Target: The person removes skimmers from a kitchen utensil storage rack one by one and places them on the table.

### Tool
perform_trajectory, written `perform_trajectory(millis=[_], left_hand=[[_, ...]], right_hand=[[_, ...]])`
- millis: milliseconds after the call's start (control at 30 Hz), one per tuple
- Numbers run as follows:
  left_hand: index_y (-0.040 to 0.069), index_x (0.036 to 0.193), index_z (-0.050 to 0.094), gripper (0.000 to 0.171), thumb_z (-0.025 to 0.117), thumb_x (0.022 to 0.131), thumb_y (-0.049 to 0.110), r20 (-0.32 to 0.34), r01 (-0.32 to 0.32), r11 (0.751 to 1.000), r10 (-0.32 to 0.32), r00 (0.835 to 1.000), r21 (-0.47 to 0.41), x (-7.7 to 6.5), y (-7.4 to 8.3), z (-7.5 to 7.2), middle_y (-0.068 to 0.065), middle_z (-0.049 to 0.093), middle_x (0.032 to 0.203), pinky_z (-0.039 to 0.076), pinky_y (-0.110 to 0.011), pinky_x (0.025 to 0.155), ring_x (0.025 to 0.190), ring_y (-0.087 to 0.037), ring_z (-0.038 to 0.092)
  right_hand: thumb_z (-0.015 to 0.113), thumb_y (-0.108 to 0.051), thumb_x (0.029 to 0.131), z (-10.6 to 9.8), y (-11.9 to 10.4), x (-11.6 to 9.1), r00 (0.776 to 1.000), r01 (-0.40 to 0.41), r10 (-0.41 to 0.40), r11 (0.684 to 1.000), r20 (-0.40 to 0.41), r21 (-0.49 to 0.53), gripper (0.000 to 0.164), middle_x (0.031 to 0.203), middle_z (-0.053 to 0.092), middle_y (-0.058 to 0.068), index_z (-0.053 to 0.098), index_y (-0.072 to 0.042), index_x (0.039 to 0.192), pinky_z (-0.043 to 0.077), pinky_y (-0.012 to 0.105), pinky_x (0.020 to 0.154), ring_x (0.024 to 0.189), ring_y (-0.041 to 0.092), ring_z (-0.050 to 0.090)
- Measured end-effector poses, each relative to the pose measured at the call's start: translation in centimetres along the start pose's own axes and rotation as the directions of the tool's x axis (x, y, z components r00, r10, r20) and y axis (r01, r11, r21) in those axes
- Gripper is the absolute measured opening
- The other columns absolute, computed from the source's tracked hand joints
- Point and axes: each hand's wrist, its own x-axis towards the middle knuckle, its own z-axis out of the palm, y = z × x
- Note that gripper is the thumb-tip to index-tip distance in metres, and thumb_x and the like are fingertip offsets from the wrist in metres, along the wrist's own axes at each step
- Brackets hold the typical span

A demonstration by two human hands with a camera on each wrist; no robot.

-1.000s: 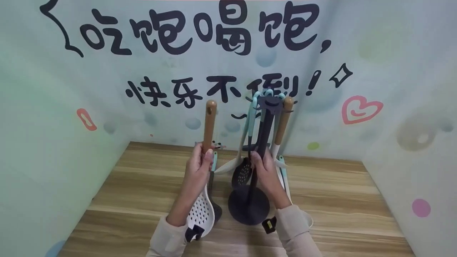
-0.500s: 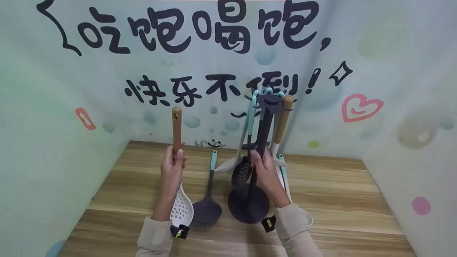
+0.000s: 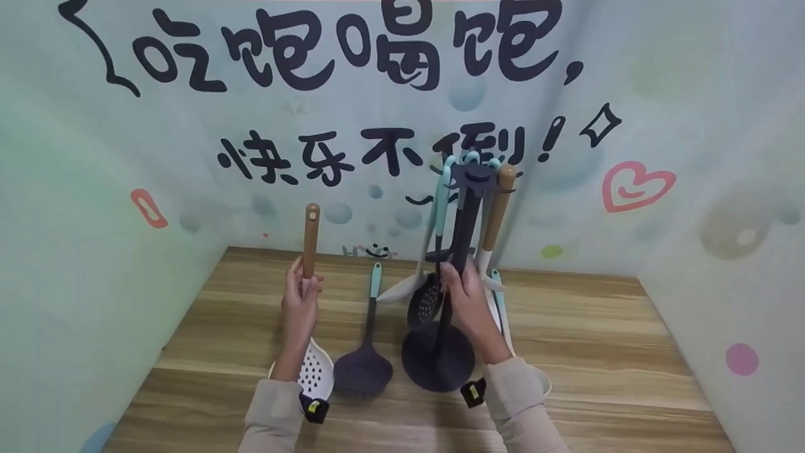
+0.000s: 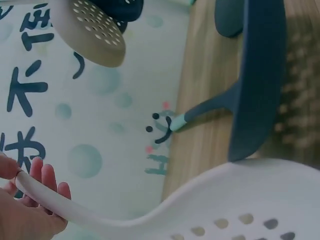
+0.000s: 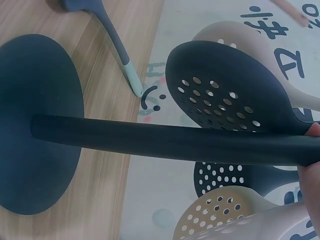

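My left hand (image 3: 300, 314) pinches a white slotted spoon (image 3: 317, 371) near where its wooden handle (image 3: 311, 242) joins the white neck. The handle points up, and the perforated bowl (image 4: 260, 215) hangs low, partly behind my wrist. My right hand (image 3: 464, 289) grips the dark post (image 3: 465, 220) of a utensil stand, above its round base (image 3: 438, 362). Several utensils hang from the stand's top hooks (image 3: 477, 176), among them a dark slotted spoon (image 5: 225, 90) and one with a wooden handle (image 3: 500, 211).
A dark turner (image 3: 363, 371) with a teal handle lies on the wooden table (image 3: 207, 377) between the spoon and the stand's base. Beside my right forearm lies another teal-handled utensil (image 3: 499, 296), partly hidden. A printed cloth wall (image 3: 402, 94) closes off the back.
My left hand has moved left with the slotted spoon, then the spoon has dropped lower. The dark turner has come into full view. My right hand has stayed on the post.
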Motion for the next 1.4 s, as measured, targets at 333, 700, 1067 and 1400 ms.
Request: perform_trajectory(millis=[333, 700, 1067, 1400], left_hand=[[0.025, 0.15, 0.014, 0.072, 0.046, 0.09, -0.001, 0.182, 0.036, 0.973, -0.079, 0.98, 0.229, 1.0, -4.0, -0.5, -0.026, 0.014, 0.147, 0.035, -0.053, 0.098, 0.127, -0.042, 0.032], [-0.011, 0.132, 0.042, 0.049, 0.046, 0.084, -0.001, 0.201, 0.056, 0.89, -0.163, 0.966, 0.453, 1.0, -6.4, -0.6, -0.041, 0.032, 0.134, 0.029, -0.056, 0.104, 0.125, -0.053, 0.032], [-0.015, 0.134, 0.035, 0.058, 0.046, 0.083, 0.011, 0.426, 0.065, 0.903, -0.262, 0.866, 0.424, 3.6, -14.4, -0.6, -0.023, 0.055, 0.09, 0.037, -0.027, 0.054, 0.062, -0.018, 0.043], [-0.007, 0.115, 0.055, 0.055, 0.066, 0.08, 0.034, 0.333, 0.019, 0.503, -0.6, 0.728, 0.864, -2.5, -2.2, -1.0, -0.025, 0.057, 0.107, 0.04, -0.056, 0.086, 0.099, -0.038, 0.053]], right_hand=[[0.039, -0.014, 0.1, -0.1, -0.1, 0.1, 1.0, 0.004, -0.004, 1.0, -0.003, -0.01, 0.01, 0.078, 0.042, 0.004, 0.041, -0.006, 0.096, 0.039, 0.026, 0.069, 0.075, 0.021, 0.045], [0.042, -0.03, 0.099, -0.1, 2.0, 0.7, 1.0, 0.029, -0.029, 0.999, -0.01, 0.013, 0.021, 0.079, 0.043, 0.002, 0.041, -0.009, 0.098, 0.039, 0.028, 0.068, 0.075, 0.018, 0.046], [0.044, -0.031, 0.099, -0.2, 1.9, 0.7, 0.999, 0.046, -0.046, 0.999, -0.011, 0.003, 0.021, 0.08, 0.043, 0.002, 0.042, -0.009, 0.098, 0.04, 0.028, 0.069, 0.076, 0.019, 0.046], [0.042, -0.026, 0.099, -0.1, 2.0, 0.5, 1.0, 0.025, -0.025, 1.0, -0.016, 0.004, 0.019, 0.078, 0.042, 0.003, 0.041, -0.007, 0.097, 0.039, 0.027, 0.068, 0.073, 0.018, 0.044]])
